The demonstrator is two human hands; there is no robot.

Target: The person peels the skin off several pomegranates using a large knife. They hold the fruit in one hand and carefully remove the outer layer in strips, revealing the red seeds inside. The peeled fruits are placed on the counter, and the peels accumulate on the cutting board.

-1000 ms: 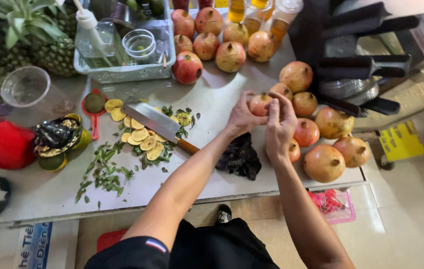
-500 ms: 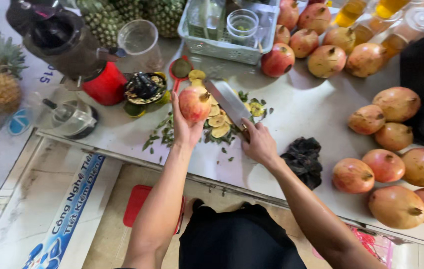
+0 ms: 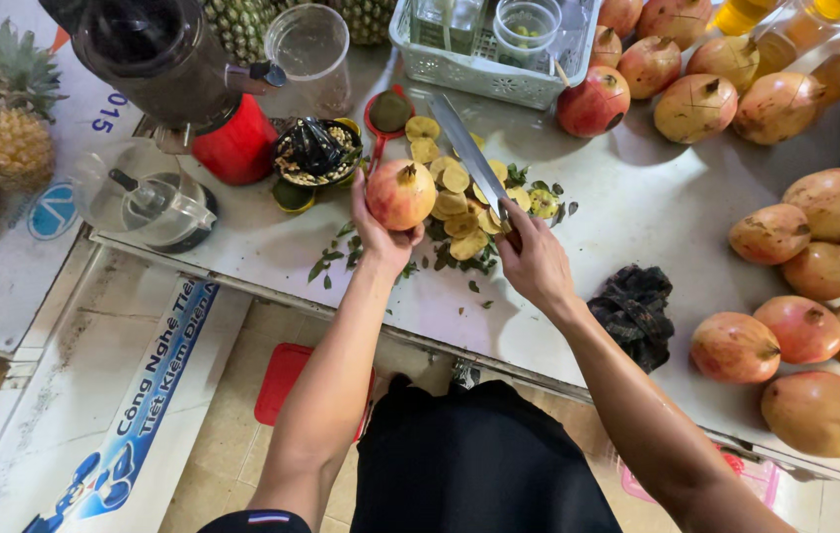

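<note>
- My left hand (image 3: 379, 229) is wrapped around a pomegranate (image 3: 401, 194), palm underneath, holding it just above the white counter (image 3: 627, 212) with its crown pointing away from me.
- My right hand (image 3: 535, 259) is closed around the handle of a long knife (image 3: 469, 158); the blade runs up and away toward the white basket (image 3: 484, 74), passing over a pile of cut yellow peel slices (image 3: 455, 202).
- Between my 2 hands lie those slices and scattered green scraps (image 3: 341, 259), so the room there is cluttered.
- Left of the pomegranate, close by, stand a small cup of dark waste (image 3: 316, 153) and the red-based juicer (image 3: 188, 84).
- A dark crumpled cloth (image 3: 634, 308) sits just right of my right wrist, near the counter's front edge.
- Beyond the cloth, a group of whole pomegranates (image 3: 795, 326) fills the right side up to the edge.
- The widest bare stretch of counter I see lies right of the knife, between the blade and that fruit group.
- The front edge runs diagonally beneath both forearms.
</note>
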